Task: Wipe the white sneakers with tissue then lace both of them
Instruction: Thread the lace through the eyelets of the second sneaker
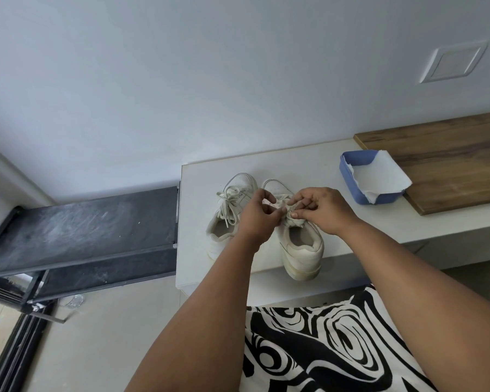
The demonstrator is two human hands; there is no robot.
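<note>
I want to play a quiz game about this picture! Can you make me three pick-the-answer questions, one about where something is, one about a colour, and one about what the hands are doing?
1. Where does the blue tray sit?
A. On the floor
B. On the white counter, right of the sneakers
C. Inside a sneaker

2. What colour is the board beside the tray?
A. Brown wood
B. Red
C. Green

3. What are the hands doing?
A. Hanging idle
B. Wiping the wall
C. Pinching laces on the right sneaker

Answers:
1. B: the tray, lined with white tissue, rests on the white counter, right of both sneakers.
2. A: the wooden board shows brown grain.
3. C: the left hand and right hand both pinch laces over the right sneaker; the left sneaker is laced already.
</note>
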